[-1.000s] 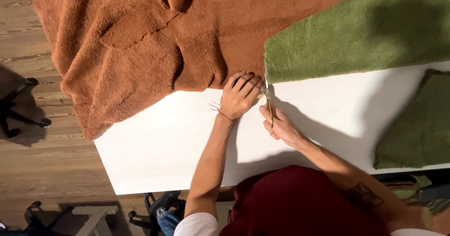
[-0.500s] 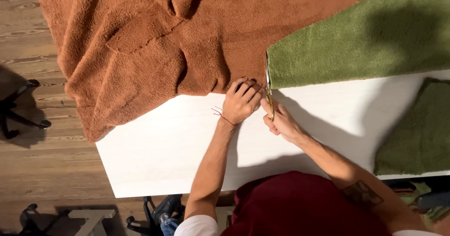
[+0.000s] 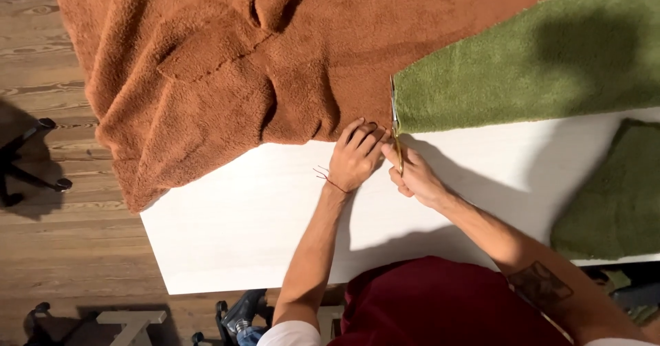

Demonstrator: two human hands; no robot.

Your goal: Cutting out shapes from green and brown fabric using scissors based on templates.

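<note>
Brown fleece (image 3: 227, 64) is spread over the bench's (image 3: 247, 215) far left part, bunched in folds and hanging past the left edge. Green fleece (image 3: 522, 64) is laid just beside it on the right, edges touching. A second green piece (image 3: 612, 195) is seen at the right edge. The brown fleece's hem is pressed flat by the left hand (image 3: 354, 157), fingers spread apart. Scissors (image 3: 394, 123) are clamped in the right hand's (image 3: 416, 177) grip, blades set along the seam between both fleeces.
</note>
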